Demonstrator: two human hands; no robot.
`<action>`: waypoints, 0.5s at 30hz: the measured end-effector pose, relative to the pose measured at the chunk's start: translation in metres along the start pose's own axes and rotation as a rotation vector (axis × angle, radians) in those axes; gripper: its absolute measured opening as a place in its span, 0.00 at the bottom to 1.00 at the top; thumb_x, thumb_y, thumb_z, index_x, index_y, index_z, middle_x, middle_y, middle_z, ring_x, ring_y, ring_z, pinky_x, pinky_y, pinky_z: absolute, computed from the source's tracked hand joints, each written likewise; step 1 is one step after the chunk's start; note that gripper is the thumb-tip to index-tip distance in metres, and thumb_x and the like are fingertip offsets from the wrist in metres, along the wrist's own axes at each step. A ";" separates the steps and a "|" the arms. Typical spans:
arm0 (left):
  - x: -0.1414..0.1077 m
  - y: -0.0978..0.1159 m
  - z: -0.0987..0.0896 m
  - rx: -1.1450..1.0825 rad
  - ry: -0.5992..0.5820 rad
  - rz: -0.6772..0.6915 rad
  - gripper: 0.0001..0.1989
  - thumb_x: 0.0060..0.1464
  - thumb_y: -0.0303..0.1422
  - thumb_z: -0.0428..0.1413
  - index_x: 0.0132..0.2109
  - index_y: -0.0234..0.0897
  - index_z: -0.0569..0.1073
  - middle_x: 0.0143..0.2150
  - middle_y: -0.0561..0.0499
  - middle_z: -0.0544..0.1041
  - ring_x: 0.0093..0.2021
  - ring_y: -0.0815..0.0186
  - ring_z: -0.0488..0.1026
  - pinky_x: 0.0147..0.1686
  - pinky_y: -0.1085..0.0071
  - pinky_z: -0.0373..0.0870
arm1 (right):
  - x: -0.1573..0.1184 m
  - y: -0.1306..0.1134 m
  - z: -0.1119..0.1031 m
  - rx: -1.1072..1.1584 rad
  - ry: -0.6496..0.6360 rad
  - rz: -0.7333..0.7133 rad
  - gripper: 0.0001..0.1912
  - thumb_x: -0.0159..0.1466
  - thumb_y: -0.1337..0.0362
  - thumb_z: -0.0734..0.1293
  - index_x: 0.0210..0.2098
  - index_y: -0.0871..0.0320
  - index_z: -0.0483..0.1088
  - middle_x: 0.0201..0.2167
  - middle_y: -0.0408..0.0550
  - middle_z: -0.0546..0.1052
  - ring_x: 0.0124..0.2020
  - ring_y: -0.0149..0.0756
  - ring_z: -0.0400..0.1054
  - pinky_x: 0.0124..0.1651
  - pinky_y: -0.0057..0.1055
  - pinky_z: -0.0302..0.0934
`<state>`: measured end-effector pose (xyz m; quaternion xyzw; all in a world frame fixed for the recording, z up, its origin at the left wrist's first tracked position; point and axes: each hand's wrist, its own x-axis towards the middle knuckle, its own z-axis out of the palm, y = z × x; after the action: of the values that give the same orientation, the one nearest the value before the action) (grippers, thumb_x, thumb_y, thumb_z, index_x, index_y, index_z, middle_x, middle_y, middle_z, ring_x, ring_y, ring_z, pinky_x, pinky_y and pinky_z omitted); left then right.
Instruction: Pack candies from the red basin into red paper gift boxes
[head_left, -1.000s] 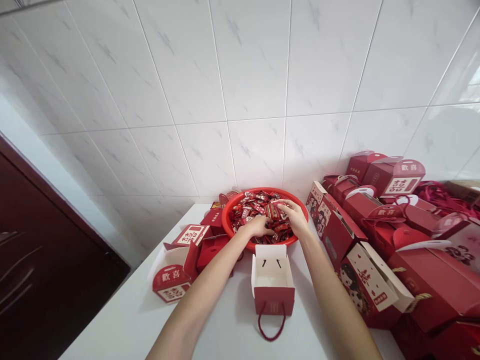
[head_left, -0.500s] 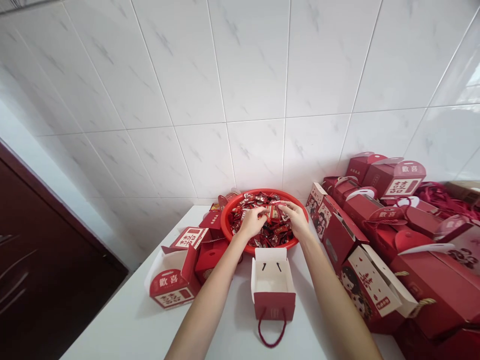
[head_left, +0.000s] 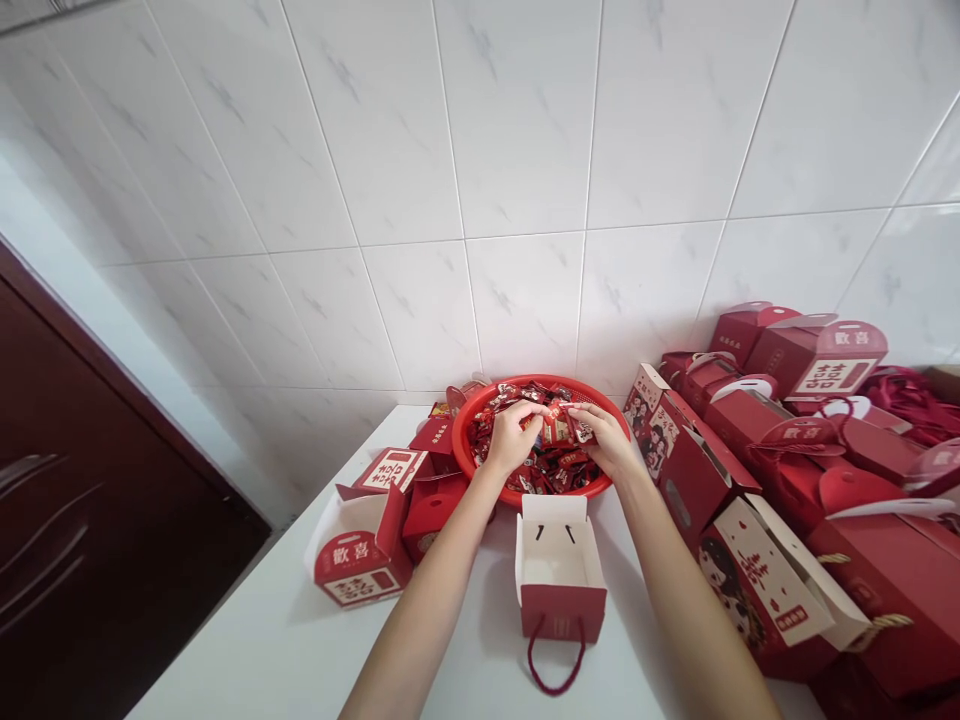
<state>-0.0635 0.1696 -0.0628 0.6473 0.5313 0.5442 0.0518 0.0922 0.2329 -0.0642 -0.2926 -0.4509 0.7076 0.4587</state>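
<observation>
My left hand (head_left: 516, 437) is over a round red plastic basket (head_left: 463, 462), its fingers pinched on a small red-wrapped candy (head_left: 554, 409). Opposite it, my right hand (head_left: 606, 440) has its fingers closed on a wrapped candy too, partly hidden by the fingers. Below both hands, red-wrapped candies (head_left: 551, 472) fill the basket. In front of the basket stands an open gift box (head_left: 562, 612), red outside and white inside, with a dark red cord handle (head_left: 556, 690) hanging over its near side. No candy shows in the visible part of the box.
An open red box (head_left: 358, 570) and several others stand left of my left forearm on the white table (head_left: 247, 640). Many red gift boxes (head_left: 892, 560) are piled at the right, with dark red cords (head_left: 911, 400) behind them. A white tiled wall (head_left: 525, 290) rises behind the basket.
The view has shifted slightly, so everything sits a little further right. My left hand has moved up from low among the candies, its fingertips now closer to my right hand's.
</observation>
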 end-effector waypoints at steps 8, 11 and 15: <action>-0.002 0.002 0.002 0.136 -0.273 -0.151 0.13 0.54 0.22 0.54 0.40 0.39 0.81 0.42 0.51 0.83 0.44 0.62 0.79 0.51 0.65 0.73 | 0.002 0.004 -0.003 -0.011 -0.020 -0.072 0.18 0.42 0.55 0.79 0.30 0.55 0.77 0.26 0.43 0.78 0.25 0.33 0.68 0.28 0.31 0.61; -0.002 0.001 0.003 0.125 -0.269 -0.147 0.11 0.55 0.23 0.54 0.40 0.38 0.80 0.43 0.50 0.83 0.45 0.61 0.79 0.52 0.65 0.72 | 0.003 0.006 -0.004 -0.022 0.001 -0.092 0.18 0.42 0.55 0.79 0.30 0.56 0.76 0.26 0.43 0.77 0.25 0.33 0.68 0.28 0.31 0.61; -0.002 0.000 0.003 0.106 -0.236 -0.157 0.12 0.54 0.24 0.56 0.44 0.37 0.79 0.46 0.48 0.82 0.47 0.60 0.78 0.53 0.64 0.72 | 0.001 0.006 -0.002 -0.019 0.037 -0.100 0.18 0.42 0.56 0.79 0.29 0.56 0.76 0.26 0.43 0.77 0.25 0.33 0.68 0.26 0.29 0.59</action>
<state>-0.0612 0.1693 -0.0655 0.6651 0.5985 0.4297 0.1218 0.0915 0.2340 -0.0704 -0.2869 -0.4631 0.6741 0.4989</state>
